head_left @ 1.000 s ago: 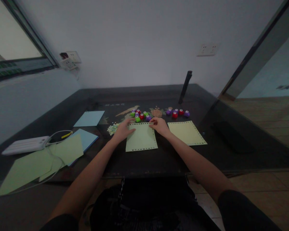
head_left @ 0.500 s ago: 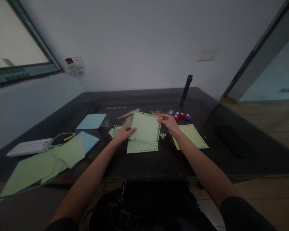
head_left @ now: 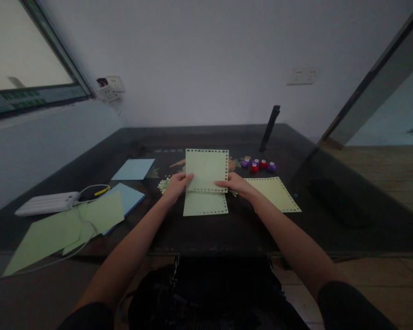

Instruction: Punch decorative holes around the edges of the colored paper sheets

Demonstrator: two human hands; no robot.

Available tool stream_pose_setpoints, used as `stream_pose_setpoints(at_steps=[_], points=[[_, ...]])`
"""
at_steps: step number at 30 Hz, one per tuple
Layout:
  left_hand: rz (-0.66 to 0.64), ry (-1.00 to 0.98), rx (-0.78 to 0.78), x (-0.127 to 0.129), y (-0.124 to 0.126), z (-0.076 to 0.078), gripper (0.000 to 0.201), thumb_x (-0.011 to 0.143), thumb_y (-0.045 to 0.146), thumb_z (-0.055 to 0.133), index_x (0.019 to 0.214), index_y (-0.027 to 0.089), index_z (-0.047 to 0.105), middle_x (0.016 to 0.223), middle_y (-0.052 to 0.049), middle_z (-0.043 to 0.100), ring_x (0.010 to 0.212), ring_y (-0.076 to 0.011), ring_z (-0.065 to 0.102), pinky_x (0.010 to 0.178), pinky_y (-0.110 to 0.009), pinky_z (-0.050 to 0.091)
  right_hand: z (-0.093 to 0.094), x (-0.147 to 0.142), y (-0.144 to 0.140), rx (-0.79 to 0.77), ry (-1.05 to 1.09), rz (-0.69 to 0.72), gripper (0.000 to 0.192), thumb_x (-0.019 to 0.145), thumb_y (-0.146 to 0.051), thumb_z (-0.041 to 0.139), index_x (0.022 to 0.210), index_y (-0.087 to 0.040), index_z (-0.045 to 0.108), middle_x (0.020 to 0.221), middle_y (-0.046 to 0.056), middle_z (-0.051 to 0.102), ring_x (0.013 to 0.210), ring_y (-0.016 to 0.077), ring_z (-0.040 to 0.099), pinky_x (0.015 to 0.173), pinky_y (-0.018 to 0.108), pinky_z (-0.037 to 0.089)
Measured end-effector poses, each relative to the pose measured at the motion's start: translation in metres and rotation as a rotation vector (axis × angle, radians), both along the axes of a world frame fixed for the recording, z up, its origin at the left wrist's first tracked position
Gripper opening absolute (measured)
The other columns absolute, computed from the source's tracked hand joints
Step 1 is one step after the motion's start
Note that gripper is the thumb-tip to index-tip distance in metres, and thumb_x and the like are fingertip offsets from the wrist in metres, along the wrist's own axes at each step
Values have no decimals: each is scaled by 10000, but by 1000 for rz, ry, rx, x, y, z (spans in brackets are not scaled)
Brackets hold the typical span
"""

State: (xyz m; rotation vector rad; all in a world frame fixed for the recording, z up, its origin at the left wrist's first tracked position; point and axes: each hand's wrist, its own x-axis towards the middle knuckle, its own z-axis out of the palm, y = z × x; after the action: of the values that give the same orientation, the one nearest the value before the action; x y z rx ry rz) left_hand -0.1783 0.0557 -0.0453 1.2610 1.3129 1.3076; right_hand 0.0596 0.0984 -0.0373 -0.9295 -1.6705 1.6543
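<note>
A pale green sheet with punched borders is held upright above a second green sheet lying on the dark table, its lower corners pinched by the left hand and the right hand, with small coloured punches just behind and a yellow sheet to the right.

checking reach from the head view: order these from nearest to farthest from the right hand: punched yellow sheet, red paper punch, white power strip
1. punched yellow sheet, just right of the right hand.
2. red paper punch, behind it, slightly right.
3. white power strip, far left.
</note>
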Motion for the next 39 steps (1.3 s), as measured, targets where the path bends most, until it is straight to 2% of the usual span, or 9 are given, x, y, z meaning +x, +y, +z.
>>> stream_pose_setpoints(at_steps=[6,9,12,15,18,23,29,34,39], points=[[-8,43,14,3,-2,1,350,686,465,665,753,122,665,712,-52,671,623,-156,573,538,-248,421,-3,-4,-2,21,-32,-69,227,638,-252,732,833,-144,688,870,77,717,688,186,644,641,356,562],[0,97,42,2,-1,2,342,737,469,604,757,131,652,688,-36,651,623,-154,579,533,-244,428,3,-4,-2,37,-8,-130,187,642,-243,715,794,-141,675,774,50,715,594,155,628,554,304,554],[-5,165,78,-1,2,0,341,781,455,546,846,135,645,778,-51,675,680,-168,616,567,-255,457,12,5,0,83,47,-235,218,645,-259,711,822,-142,665,755,51,717,538,141,623,489,262,532],[9,316,118,-4,8,0,281,799,375,534,908,139,641,838,-70,694,757,-184,641,639,-275,482,22,24,3,162,51,-399,273,631,-277,722,842,-117,659,705,69,712,461,144,612,424,242,495],[55,536,162,-3,18,3,206,793,276,548,922,151,648,896,-69,697,823,-184,642,757,-300,487,27,46,2,237,83,-548,344,609,-294,730,887,-106,657,775,84,721,470,162,629,415,251,493],[133,866,48,13,40,3,233,786,262,569,976,144,636,960,-92,680,812,-198,634,754,-307,481,24,66,-7,240,141,-710,377,563,-303,747,863,-92,663,828,110,726,495,179,642,422,262,497],[230,1034,-9,33,50,-2,342,758,372,616,1021,154,595,1024,-118,636,923,-236,603,776,-317,462,18,69,-11,201,226,-747,371,540,-296,766,834,-92,666,816,120,724,483,181,643,408,253,479],[358,1155,72,44,44,10,305,785,349,591,1026,164,562,1079,-119,585,1015,-246,553,827,-333,436,18,71,-9,168,253,-752,393,526,-288,771,850,-93,663,817,110,723,469,169,636,410,252,488],[263,1258,200,72,48,17,272,832,349,537,1057,200,563,1119,-106,573,1082,-255,500,889,-360,388,21,71,-10,169,265,-748,397,516,-296,769,844,-102,659,819,96,725,486,173,639,441,272,517]])
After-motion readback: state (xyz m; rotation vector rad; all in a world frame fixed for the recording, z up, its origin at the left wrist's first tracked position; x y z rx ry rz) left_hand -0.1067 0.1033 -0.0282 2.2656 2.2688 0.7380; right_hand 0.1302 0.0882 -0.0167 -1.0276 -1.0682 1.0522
